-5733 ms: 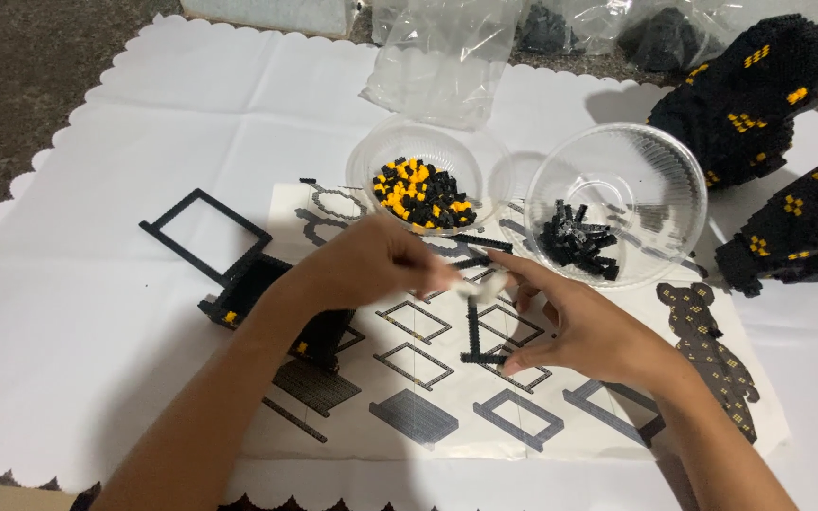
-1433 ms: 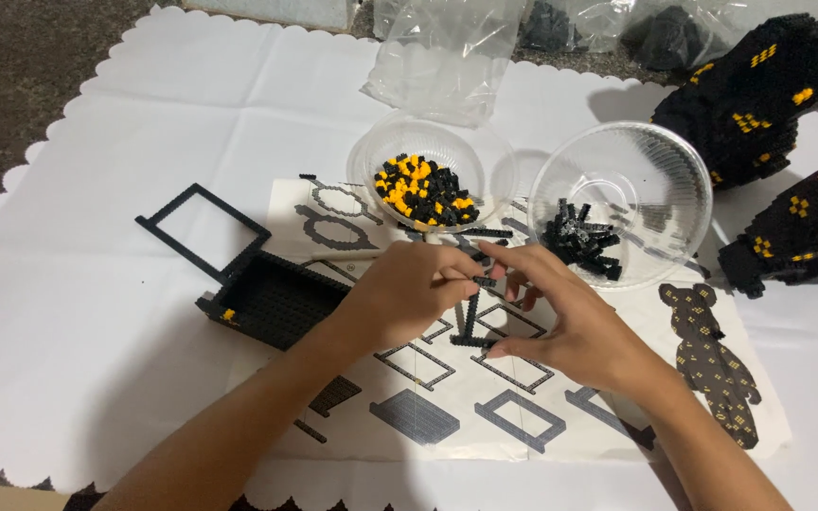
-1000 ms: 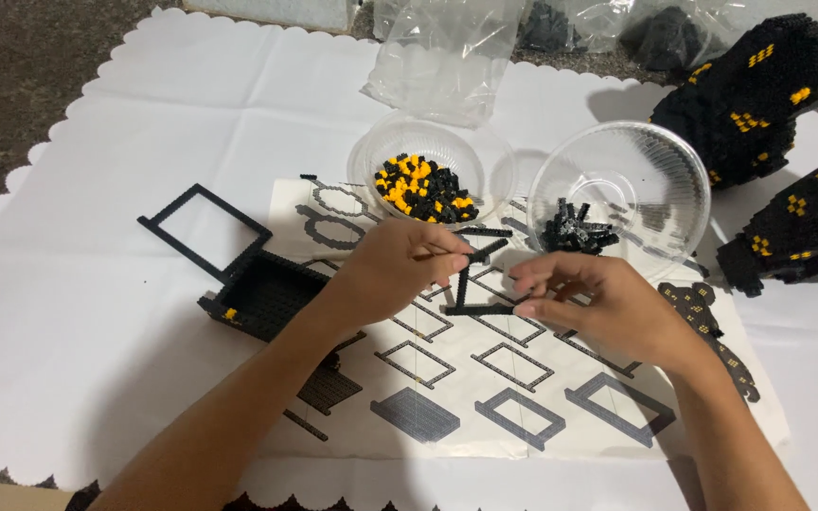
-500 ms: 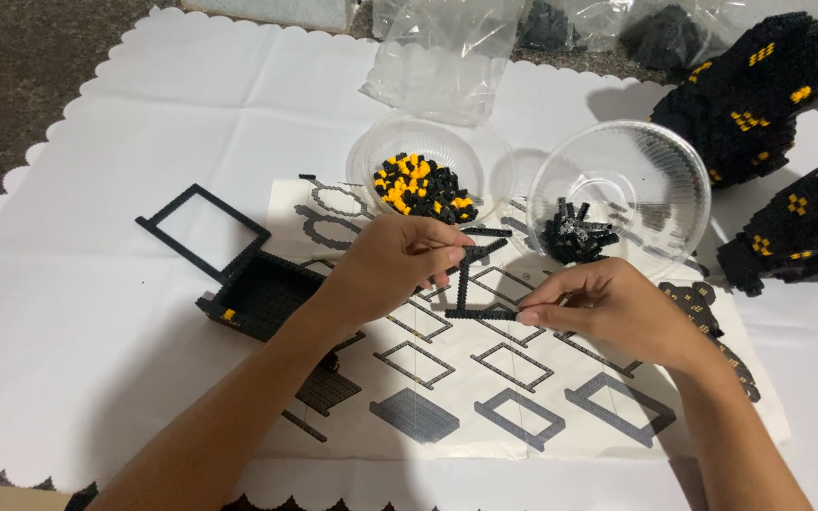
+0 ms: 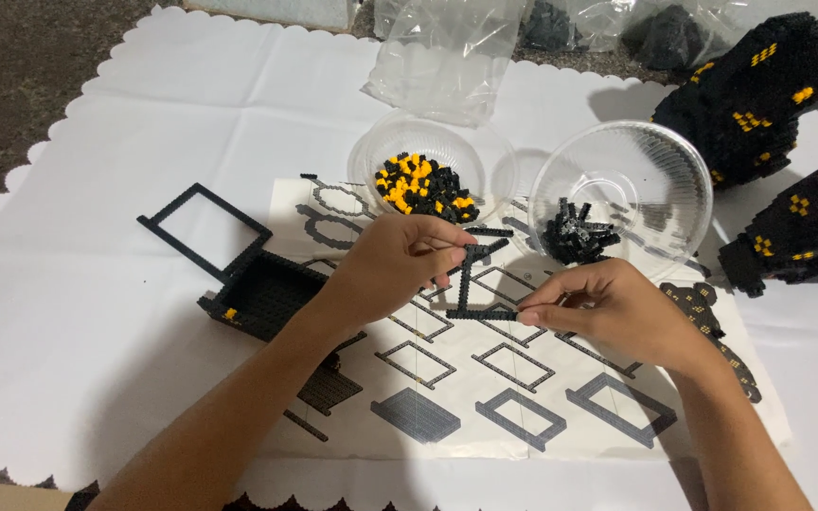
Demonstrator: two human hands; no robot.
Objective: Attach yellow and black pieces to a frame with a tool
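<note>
Both hands hold one thin black brick frame (image 5: pixel 471 284) just above a printed instruction sheet (image 5: pixel 523 388). My left hand (image 5: pixel 400 260) pinches the frame's upper end. My right hand (image 5: pixel 608 308) pinches its lower right corner. The frame is an open angle of narrow black strips, held roughly upright. A clear bowl of orange and black small bricks (image 5: pixel 425 185) lies just beyond my left hand. A second clear bowl with black small bricks (image 5: pixel 575 237) sits beyond my right hand.
A black square frame (image 5: pixel 203 230) and a black built box section (image 5: pixel 262 293) rest on the white scalloped cloth (image 5: pixel 68 284) at the left. Large black and orange built figures (image 5: pixel 759 95) stand at the right. Clear plastic bags (image 5: pixel 447 52) lie at the back.
My hands have drawn apart a little. The black frame now stands more upright between them, with my right hand moved to its lower corner.
</note>
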